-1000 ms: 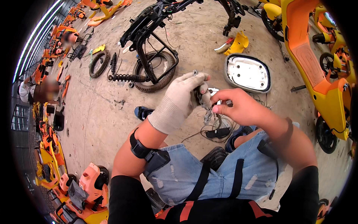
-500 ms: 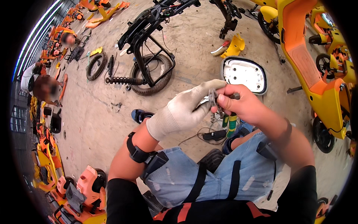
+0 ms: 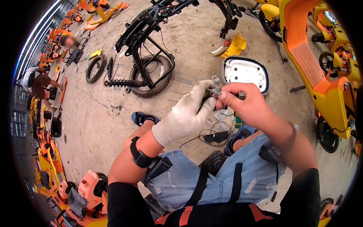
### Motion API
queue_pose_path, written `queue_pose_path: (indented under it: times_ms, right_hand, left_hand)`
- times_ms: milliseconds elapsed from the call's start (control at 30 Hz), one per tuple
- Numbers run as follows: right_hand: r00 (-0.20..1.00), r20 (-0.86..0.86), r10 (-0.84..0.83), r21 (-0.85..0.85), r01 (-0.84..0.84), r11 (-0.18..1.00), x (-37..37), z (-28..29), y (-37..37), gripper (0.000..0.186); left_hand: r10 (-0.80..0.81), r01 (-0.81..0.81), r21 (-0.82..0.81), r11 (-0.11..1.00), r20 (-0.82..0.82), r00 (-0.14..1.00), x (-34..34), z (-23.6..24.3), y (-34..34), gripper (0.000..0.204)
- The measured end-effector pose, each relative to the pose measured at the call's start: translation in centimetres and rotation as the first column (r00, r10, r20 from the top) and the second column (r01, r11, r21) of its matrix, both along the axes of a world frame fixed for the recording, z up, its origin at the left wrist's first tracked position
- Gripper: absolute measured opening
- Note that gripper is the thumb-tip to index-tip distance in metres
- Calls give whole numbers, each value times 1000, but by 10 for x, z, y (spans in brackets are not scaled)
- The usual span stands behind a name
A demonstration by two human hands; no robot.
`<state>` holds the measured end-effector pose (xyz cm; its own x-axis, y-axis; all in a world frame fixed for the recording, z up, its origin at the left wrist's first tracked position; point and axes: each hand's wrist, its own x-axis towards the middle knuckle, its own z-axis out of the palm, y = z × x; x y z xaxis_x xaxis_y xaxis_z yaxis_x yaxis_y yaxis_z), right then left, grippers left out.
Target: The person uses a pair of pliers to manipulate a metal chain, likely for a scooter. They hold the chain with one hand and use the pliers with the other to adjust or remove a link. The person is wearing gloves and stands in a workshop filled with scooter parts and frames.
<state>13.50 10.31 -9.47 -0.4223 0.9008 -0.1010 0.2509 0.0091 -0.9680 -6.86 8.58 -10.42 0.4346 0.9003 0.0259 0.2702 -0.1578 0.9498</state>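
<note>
Left hand [image 3: 186, 114], right hand [image 3: 249, 105], both pinching grey part [image 3: 216, 85] — white shell [image 3: 242, 75], dark studs [image 3: 236, 69] inside

A small, knobbly grey metal piece [image 3: 216, 90] stood roughly upright in the air, pinched between the fingertips of the gloved left hand [image 3: 188, 109] and the bare right hand [image 3: 247, 103]. From where I stood, its outline looked uneven, the narrow top poking clear above the fingers; its lower part was largely hidden by them, so I couldn't make out the full shape. Just below the right hand showed the green handle [image 3: 238, 120] of a tool, pointing downward, the rest of it mostly covered.
</note>
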Motion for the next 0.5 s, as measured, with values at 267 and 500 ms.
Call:
queue_pose_path:
  times_ms: [267,500]
  right_hand:
    - [1000,30,2,181,-7,984,4,0,-3,22]
    - [996,69,-60,323,34,946,1,-3,-6,25]
  left_hand:
    - [94,-88,97,991,-66,993,7,5,0,18]
    - [147,-122,180,976,-129,981,10,5,-2,16]
